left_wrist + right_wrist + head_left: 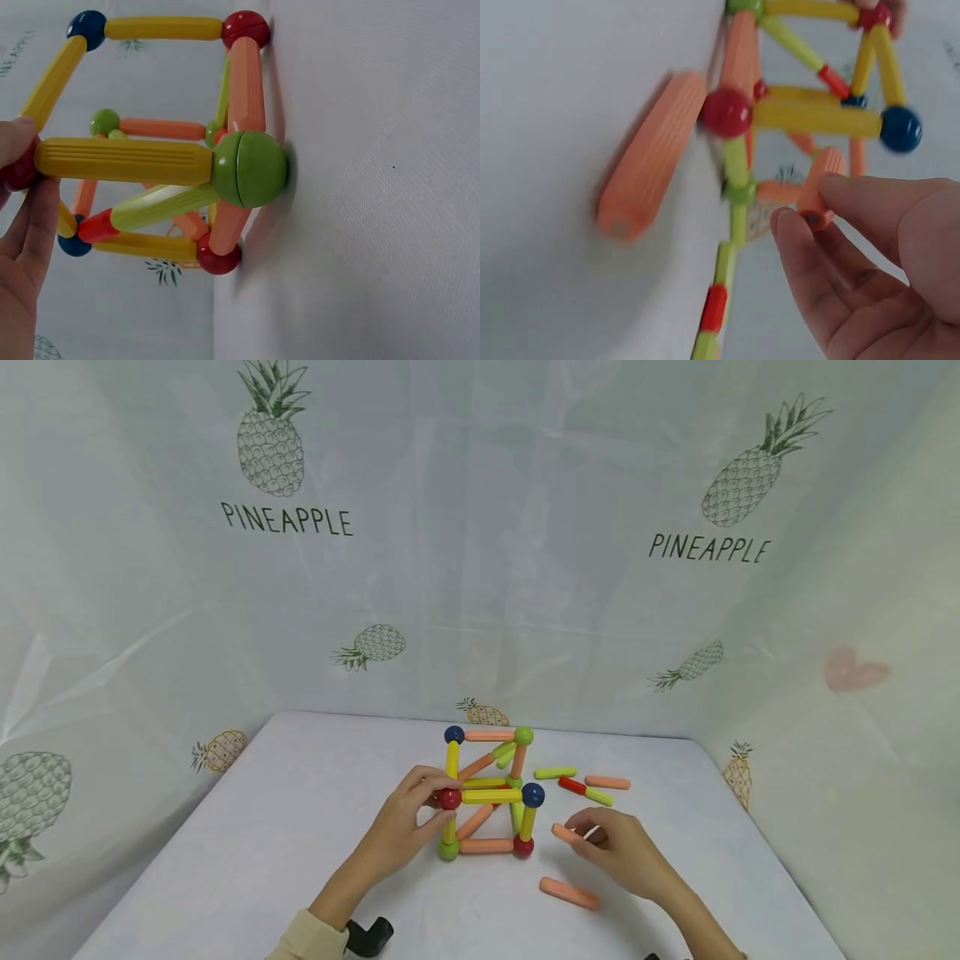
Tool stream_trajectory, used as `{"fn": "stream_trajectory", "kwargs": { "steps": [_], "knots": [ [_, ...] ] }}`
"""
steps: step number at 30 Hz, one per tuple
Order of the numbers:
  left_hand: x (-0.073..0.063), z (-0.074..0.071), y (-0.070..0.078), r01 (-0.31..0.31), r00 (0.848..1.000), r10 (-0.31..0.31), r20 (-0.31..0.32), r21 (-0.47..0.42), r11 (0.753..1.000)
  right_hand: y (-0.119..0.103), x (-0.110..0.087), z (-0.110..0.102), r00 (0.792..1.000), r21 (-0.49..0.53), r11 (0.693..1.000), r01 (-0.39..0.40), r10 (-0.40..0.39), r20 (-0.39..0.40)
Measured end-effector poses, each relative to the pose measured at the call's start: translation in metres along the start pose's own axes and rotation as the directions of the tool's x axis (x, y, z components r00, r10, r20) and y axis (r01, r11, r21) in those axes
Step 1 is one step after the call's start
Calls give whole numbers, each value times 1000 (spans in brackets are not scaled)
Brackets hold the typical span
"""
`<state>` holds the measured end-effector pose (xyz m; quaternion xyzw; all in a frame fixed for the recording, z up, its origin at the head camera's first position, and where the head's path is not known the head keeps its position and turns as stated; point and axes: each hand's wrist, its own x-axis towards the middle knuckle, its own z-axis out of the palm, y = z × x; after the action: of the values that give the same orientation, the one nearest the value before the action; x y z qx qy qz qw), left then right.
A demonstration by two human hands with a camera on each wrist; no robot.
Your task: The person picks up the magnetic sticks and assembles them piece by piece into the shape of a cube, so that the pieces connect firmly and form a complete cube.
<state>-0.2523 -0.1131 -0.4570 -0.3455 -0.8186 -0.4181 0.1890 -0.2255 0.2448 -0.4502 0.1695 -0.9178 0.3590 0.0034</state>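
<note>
A frame of magnetic sticks and balls (491, 796) stands on the table, with yellow, orange and green sticks between red, blue and green balls. At its upper front left corner, my left hand (405, 818) pinches a red ball (449, 799) between thumb and fingers. A yellow stick (124, 159) runs from that ball down to a green ball (251, 169) on the tabletop. To the right of the frame, my right hand (621, 853) pinches an orange stick (564, 832), held above the table and apart from the blue ball (532, 794) at the frame's front right.
One orange stick (570, 893) lies in front of the right hand. Behind that hand lie a green stick (556, 772), another orange stick (608, 782) and a red-and-green stick (598, 796). A black curved object (370, 937) shows beside the left sleeve.
</note>
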Motion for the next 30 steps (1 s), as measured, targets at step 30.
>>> {"fn": "stream_trajectory", "kwargs": {
  "steps": [30],
  "knots": [
    [-1,1,-1,80,996,-87,-28,-190,979,-79,35,102,974,334,933,133,-61,-219]
  ]
}}
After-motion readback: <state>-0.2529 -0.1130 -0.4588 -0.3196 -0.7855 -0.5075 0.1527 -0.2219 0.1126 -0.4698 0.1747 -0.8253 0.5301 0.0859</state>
